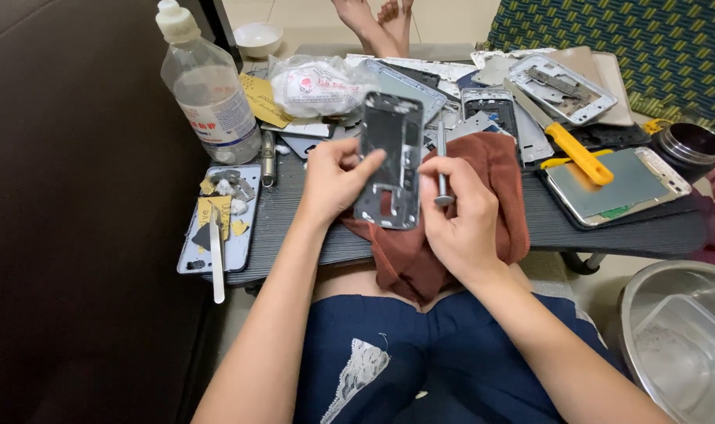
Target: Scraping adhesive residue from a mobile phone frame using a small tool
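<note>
Below, a dark ribbed table (609,224) carried a rumpled rust-red cloth (499,196) with scattered flat phone parts about it. A steel bowl (636,302) held a clear plastic tub (687,353); a clear bottle (208,86) stood part full of liquid. The grey, cut-out phone frame (390,161) stood tilted over the cloth, pinched at its edge by the closed left hand (334,180). The right hand (460,212) was curled around a thin metal tool (441,169), upright just beside the frame.

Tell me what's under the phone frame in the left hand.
The phone frame stands over a reddish-brown cloth on the slatted table, gripped by the left hand. What the cloth hides cannot be seen.
</note>
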